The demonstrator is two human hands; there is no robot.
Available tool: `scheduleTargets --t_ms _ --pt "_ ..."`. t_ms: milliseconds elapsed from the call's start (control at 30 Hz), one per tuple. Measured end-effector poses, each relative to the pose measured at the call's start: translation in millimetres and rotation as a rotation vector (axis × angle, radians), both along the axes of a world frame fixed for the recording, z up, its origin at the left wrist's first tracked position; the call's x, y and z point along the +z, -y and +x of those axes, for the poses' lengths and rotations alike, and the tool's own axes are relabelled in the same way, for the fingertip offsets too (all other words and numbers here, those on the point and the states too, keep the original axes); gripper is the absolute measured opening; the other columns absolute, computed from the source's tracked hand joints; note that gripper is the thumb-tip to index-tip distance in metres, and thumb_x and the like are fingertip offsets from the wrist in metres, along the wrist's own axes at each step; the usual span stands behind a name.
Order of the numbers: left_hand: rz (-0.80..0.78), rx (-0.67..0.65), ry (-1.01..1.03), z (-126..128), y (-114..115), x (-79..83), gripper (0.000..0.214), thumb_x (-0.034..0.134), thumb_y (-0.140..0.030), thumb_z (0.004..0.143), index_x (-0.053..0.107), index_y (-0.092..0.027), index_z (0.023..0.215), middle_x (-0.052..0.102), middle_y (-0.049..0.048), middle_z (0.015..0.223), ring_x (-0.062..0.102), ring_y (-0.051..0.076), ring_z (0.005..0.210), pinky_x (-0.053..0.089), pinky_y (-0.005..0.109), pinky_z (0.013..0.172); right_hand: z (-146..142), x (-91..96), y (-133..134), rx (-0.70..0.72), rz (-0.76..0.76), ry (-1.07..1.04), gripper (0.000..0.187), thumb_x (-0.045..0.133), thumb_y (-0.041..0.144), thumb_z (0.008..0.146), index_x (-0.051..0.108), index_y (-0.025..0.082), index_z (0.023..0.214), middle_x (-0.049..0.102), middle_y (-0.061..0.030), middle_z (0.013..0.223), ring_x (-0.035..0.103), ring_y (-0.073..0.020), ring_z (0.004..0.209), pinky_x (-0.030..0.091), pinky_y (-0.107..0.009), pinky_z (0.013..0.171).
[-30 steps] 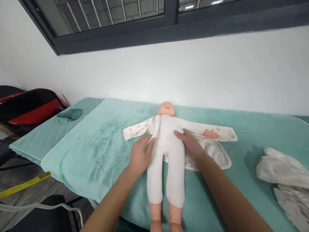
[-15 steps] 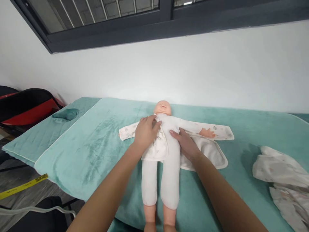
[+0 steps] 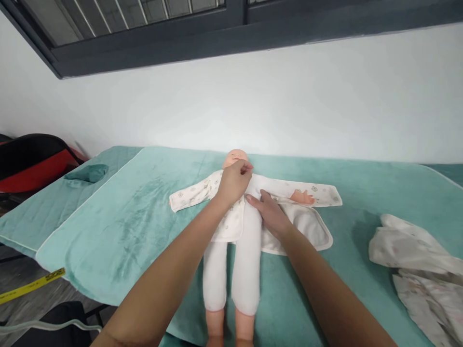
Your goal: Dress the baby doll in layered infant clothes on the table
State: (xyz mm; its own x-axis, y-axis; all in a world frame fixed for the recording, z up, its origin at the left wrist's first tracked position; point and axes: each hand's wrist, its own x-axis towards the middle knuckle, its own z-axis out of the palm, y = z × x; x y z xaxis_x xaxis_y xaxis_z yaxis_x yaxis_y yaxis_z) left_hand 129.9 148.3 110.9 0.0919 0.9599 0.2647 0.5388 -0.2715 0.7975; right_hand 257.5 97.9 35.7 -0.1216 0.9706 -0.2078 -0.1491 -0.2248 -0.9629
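A baby doll (image 3: 247, 270) in a white cloth body lies face up, its feet towards me. A white printed baby shirt (image 3: 227, 226) covers its arm and chest on the left. The shirt's other front panel (image 3: 314, 226) lies spread out on the right, and that sleeve (image 3: 327, 194) extends beyond the doll's hand. My left hand (image 3: 236, 182) is over the doll's neck and upper chest, fingertips pinched together; what they hold is hidden. Against the right side of the torso, my right hand (image 3: 273, 212) grips the doll, thumb on its front, some fingers out of sight.
A teal padded cover (image 3: 144, 231) lies under the doll. Crumpled printed cloth (image 3: 412, 241) sits at the right. The white wall (image 3: 231, 106) and dark window frame (image 3: 152, 41) stand behind. At the left are a black and red chair (image 3: 39, 164) and a yellow strap (image 3: 32, 285).
My left hand has moved up and right from the shirt front to the doll's neck, its fingers closing into a pinch. The right hand stays at the doll's side. The view has shifted slightly.
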Motion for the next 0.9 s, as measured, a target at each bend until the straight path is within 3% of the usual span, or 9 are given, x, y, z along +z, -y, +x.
scheduleTargets --t_ms 133,233,300,367,467,600,733,900 --pt "0.071 -0.197 -0.159 13.6 -4.9 4.6 0.028 0.055 -0.016 0.085 0.063 -0.020 0.111 0.069 0.0048 0.120 0.063 0.018 0.111 0.049 0.031 0.097 -1.5 4.8 3.2 0.056 0.115 -0.076 0.048 0.074 0.046 0.077 0.059 0.024 0.117 0.068 -0.0044 0.114 0.065 -0.0233 0.102 0.054 -0.035 0.087" --pt "0.125 -0.413 -0.533 31.8 -9.9 7.9 0.047 0.060 -0.017 0.082 0.056 -0.022 0.129 0.062 0.0075 0.133 0.054 0.026 0.125 0.046 0.041 0.100 -1.3 7.2 5.8 0.134 0.252 -0.112 0.050 0.072 0.042 0.080 0.059 0.026 0.126 0.065 -0.0043 0.127 0.060 -0.0238 0.117 0.049 -0.036 0.100" --pt "0.159 -0.493 -0.793 43.4 -13.1 8.9 0.049 0.058 -0.013 0.080 0.056 -0.021 0.128 0.062 0.0103 0.129 0.054 0.030 0.122 0.044 0.046 0.099 0.7 7.5 6.3 0.199 0.310 -0.059 0.047 0.068 0.042 0.084 0.061 0.024 0.127 0.065 -0.0050 0.130 0.057 -0.0246 0.121 0.046 -0.038 0.104" --pt "0.178 -0.500 -0.963 50.3 -16.8 10.0 0.042 0.054 -0.008 0.080 0.058 -0.020 0.120 0.064 0.0116 0.119 0.059 0.030 0.112 0.044 0.047 0.094 5.3 7.6 4.7 0.251 0.342 0.037 0.045 0.064 0.044 0.087 0.062 0.023 0.126 0.065 -0.0051 0.129 0.057 -0.0251 0.121 0.044 -0.040 0.105" --pt "0.203 -0.421 -1.002 48.2 -22.1 13.2 0.038 0.052 -0.007 0.080 0.057 -0.020 0.114 0.064 0.0116 0.111 0.062 0.029 0.100 0.045 0.042 0.084 20.1 8.5 -1.3 0.252 0.412 0.228 0.039 0.059 0.041 0.090 0.063 0.025 0.125 0.066 -0.0034 0.128 0.057 -0.0252 0.121 0.043 -0.043 0.107" --pt "0.241 -0.354 -0.952 34.8 -24.2 18.5 0.033 0.053 -0.010 0.082 0.055 -0.021 0.113 0.062 0.0105 0.108 0.061 0.028 0.098 0.043 0.038 0.079 55.1 8.9 -9.1 -0.013 0.528 0.781 0.034 0.067 0.029 0.081 0.068 0.027 0.116 0.065 -0.0067 0.126 0.053 -0.0314 0.123 0.037 -0.051 0.109" --pt "0.298 -0.372 -1.053 28.3 -19.6 22.4 0.038 0.049 -0.005 0.081 0.055 -0.021 0.115 0.062 0.0105 0.109 0.059 0.027 0.097 0.041 0.037 0.076 84.0 7.0 -10.4 -0.051 0.389 1.209 0.040 0.074 0.029 0.074 0.068 0.022 0.113 0.063 -0.0150 0.126 0.054 -0.0378 0.119 0.043 -0.052 0.096" --pt "0.292 -0.381 -1.166 23.2 -15.3 30.4 0.038 0.046 -0.003 0.083 0.058 -0.021 0.113 0.062 0.0116 0.108 0.059 0.027 0.097 0.040 0.038 0.076 91.1 7.6 -12.8 -0.118 0.201 1.252 0.025 0.055 0.032 0.087 0.070 0.022 0.105 0.072 -0.0131 0.102 0.064 -0.0304 0.090 0.042 -0.038 0.072"
